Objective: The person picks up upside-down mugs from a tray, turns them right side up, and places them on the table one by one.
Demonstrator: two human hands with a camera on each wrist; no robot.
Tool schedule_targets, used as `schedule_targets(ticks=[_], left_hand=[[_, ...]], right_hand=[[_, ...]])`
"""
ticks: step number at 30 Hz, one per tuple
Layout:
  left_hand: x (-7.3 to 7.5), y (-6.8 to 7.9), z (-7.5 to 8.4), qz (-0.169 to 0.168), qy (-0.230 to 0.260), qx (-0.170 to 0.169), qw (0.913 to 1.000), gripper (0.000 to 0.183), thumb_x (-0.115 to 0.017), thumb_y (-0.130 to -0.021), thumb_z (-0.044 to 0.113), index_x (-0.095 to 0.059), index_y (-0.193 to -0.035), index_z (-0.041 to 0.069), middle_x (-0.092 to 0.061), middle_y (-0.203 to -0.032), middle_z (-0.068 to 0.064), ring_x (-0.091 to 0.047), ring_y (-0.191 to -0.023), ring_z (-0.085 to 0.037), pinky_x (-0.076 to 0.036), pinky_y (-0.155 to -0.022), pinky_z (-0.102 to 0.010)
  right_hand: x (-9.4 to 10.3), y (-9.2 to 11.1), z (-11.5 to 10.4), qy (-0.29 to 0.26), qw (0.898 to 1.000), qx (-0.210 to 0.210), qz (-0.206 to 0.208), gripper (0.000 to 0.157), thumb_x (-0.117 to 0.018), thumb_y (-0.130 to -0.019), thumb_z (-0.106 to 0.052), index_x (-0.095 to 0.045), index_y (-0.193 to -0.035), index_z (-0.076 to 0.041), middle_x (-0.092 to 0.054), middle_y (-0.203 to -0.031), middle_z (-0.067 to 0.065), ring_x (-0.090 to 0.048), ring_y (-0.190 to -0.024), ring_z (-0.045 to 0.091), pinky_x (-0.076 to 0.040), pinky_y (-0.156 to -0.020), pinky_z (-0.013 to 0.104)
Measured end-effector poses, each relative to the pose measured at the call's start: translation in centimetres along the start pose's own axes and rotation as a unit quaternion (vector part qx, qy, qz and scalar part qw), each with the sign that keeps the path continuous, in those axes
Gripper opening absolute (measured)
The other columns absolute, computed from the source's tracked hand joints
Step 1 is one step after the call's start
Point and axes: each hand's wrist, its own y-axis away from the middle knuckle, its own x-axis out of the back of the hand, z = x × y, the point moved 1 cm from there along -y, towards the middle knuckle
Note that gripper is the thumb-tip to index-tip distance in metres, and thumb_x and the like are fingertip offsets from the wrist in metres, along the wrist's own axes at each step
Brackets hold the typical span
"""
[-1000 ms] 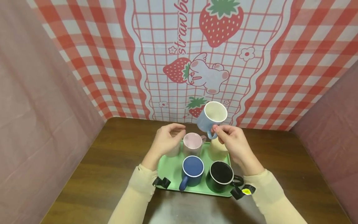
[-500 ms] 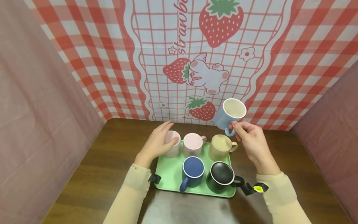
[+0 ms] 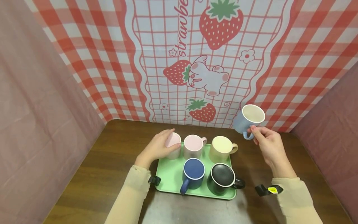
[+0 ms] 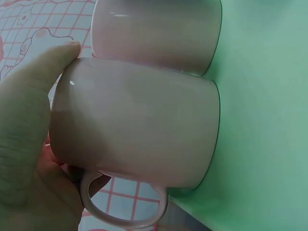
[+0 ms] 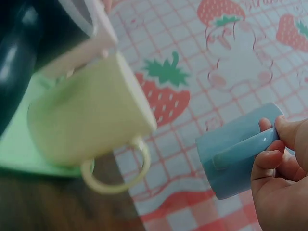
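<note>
On the left, the left hand [image 3: 155,147] is wrapped about the rim end of the first pink mug [image 3: 174,151], thumb on one side and fingers on the other; that mug stands at the far left of the green tray [image 3: 167,177], its handle [image 4: 127,224] showing in the left wrist view. Just right of it stands the second pink mug [image 3: 193,150]; nearer is the dark blue mug [image 3: 193,172], handle pointing near and left; farther right stand the yellow mug [image 3: 219,153] on the far side and the black mug [image 3: 216,184] on the near side, both handles to the right. At the far right, the right hand [image 3: 270,147] pinches the handle of the light blue mug [image 3: 241,123], which hangs tilted in the air beyond the tray's right edge, above the wooden table [image 3: 89,171]. The step in hand looks like moving the light blue mug with one hand while the other grips the first pink mug; the next move would seem to call for levelling the light blue mug before any lowering, and a firm pinch throughout.
</note>
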Motion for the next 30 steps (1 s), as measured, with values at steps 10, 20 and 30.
schedule_targets(ticks=[10,20,30], left_hand=[[-0.1,0.0,-0.1,0.003,0.008,0.001,1.0000,0.081,-0.069,-0.087,0.062,-0.052,-0.147,0.011,-0.058,-0.141,-0.006,-0.056,-0.124,-0.023,-0.049,-0.103,-0.044],[-0.2,0.1,-0.1,0.004,0.016,0.002,0.9999,0.078,-0.071,-0.086,0.061,-0.056,-0.143,0.008,-0.060,-0.136,-0.005,-0.057,-0.120,-0.022,-0.050,-0.100,-0.044],[-0.2,0.0,-0.1,0.006,0.023,0.006,0.9997,0.076,-0.073,-0.086,0.059,-0.057,-0.142,0.010,-0.061,-0.134,-0.006,-0.058,-0.118,-0.023,-0.051,-0.098,-0.044]], right_hand=[[3.5,-0.5,2.9,-0.040,0.999,-0.027,0.017,0.024,-0.068,-0.097,-0.027,-0.075,-0.092,-0.005,-0.069,-0.080,-0.009,-0.047,-0.068,0.008,-0.040,-0.062,0.018],[5.1,-1.6,5.1,-0.046,0.997,-0.037,0.052,0.018,-0.069,-0.097,-0.024,-0.076,-0.093,-0.009,-0.071,-0.079,-0.010,-0.048,-0.067,0.008,-0.039,-0.060,0.018],[5.0,-2.2,7.4,-0.015,0.995,-0.068,0.073,0.018,-0.069,-0.097,-0.031,-0.076,-0.089,-0.015,-0.067,-0.074,-0.013,-0.046,-0.065,0.006,-0.035,-0.054,0.018]])
